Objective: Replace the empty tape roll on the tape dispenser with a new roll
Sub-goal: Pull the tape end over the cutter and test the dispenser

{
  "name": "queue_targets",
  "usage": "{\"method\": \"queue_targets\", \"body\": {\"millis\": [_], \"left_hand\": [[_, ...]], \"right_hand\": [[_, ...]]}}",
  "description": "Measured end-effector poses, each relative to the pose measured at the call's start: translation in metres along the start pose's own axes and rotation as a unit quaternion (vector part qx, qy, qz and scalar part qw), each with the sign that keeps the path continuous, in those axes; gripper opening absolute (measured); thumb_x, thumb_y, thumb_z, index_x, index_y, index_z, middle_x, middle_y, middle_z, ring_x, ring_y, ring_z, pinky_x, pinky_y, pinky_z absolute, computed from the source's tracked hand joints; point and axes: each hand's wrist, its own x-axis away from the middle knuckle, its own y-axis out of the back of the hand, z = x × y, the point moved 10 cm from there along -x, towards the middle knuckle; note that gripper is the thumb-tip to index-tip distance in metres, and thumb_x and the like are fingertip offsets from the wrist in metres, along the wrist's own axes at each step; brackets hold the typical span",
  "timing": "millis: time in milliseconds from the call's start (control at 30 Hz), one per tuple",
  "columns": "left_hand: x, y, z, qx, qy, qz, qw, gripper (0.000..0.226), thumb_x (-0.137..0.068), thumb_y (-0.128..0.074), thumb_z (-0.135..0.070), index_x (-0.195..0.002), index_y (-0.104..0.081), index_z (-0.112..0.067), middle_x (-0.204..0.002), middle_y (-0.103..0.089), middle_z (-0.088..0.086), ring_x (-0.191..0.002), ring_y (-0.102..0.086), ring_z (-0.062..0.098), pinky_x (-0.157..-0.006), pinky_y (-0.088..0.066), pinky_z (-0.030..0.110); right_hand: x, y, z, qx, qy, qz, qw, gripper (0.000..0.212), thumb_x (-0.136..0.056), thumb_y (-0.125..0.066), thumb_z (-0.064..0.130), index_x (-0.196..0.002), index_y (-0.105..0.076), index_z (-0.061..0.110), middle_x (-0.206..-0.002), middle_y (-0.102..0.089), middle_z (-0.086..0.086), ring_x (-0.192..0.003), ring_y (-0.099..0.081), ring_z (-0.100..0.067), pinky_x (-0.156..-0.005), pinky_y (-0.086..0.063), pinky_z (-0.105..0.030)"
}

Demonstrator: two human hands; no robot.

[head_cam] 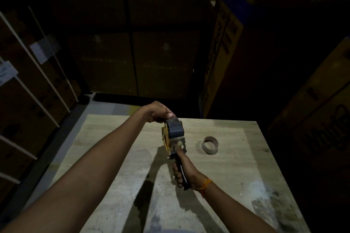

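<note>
A tape dispenser (167,143) with a yellow side plate and a black handle is held above the wooden table (117,157). A dark tape roll (175,128) sits on its hub. My left hand (158,112) grips the top of that roll from the far side, thumb on its outer face. My right hand (182,169) is wrapped around the handle, its index finger stretched toward the front roller. An empty cardboard tape core (210,144) lies on its side on the table, to the right of the dispenser and apart from both hands.
Tall cardboard boxes (265,53) stand close on the right and behind the table. Strapped cartons (28,81) stack up on the left, with a strip of grey floor (62,138) between them and the table's left edge. The light is dim.
</note>
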Motion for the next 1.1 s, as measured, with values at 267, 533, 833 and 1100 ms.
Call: {"method": "queue_targets", "body": {"millis": [267, 533, 833, 1100], "left_hand": [[-0.01, 0.003, 0.017, 0.017, 0.02, -0.004, 1.0, 0.021, -0.099, -0.061, -0.003, -0.108, -0.08, -0.007, -0.111, -0.074, 0.013, -0.095, -0.063, 0.023, -0.079, -0.052, 0.036], [-0.024, 0.002, 0.044, 0.094, 0.046, 0.008, 0.995, 0.024, -0.099, -0.062, -0.012, -0.118, -0.074, -0.004, -0.127, -0.069, 0.016, -0.111, -0.062, 0.028, -0.093, -0.056, 0.038], [-0.016, 0.009, 0.112, 0.112, 0.068, -0.133, 0.982, 0.011, -0.095, -0.063, -0.001, -0.087, -0.071, 0.001, -0.077, -0.068, 0.012, -0.063, -0.065, 0.018, -0.062, -0.054, 0.03], [0.009, -0.037, 0.198, 0.039, 0.127, -0.11, 0.985, 0.009, -0.094, -0.063, 0.002, -0.086, -0.068, 0.0, -0.086, -0.073, 0.021, -0.051, -0.069, 0.02, -0.039, -0.045, 0.022]], "right_hand": [[0.005, -0.003, 0.004, -0.007, -0.004, -0.008, 1.0, 0.085, -0.067, -0.027, 0.102, -0.049, -0.036, 0.02, -0.049, -0.033, -0.005, -0.04, -0.031, -0.019, -0.044, -0.03, -0.022], [0.009, 0.003, 0.017, 0.058, 0.036, -0.013, 0.998, 0.066, -0.075, -0.068, 0.079, -0.052, -0.044, 0.022, -0.05, -0.038, -0.002, -0.04, -0.035, -0.019, -0.044, -0.036, -0.023], [-0.003, 0.019, 0.024, 0.121, 0.088, -0.077, 0.986, 0.022, -0.081, -0.081, 0.026, -0.084, -0.063, 0.013, -0.054, -0.054, -0.002, -0.042, -0.049, -0.016, -0.044, -0.044, -0.029], [-0.042, 0.034, 0.015, 0.154, 0.053, -0.204, 0.965, 0.022, -0.084, -0.069, 0.02, -0.104, -0.062, 0.015, -0.069, -0.062, -0.003, -0.053, -0.053, -0.013, -0.054, -0.041, -0.026]]}}
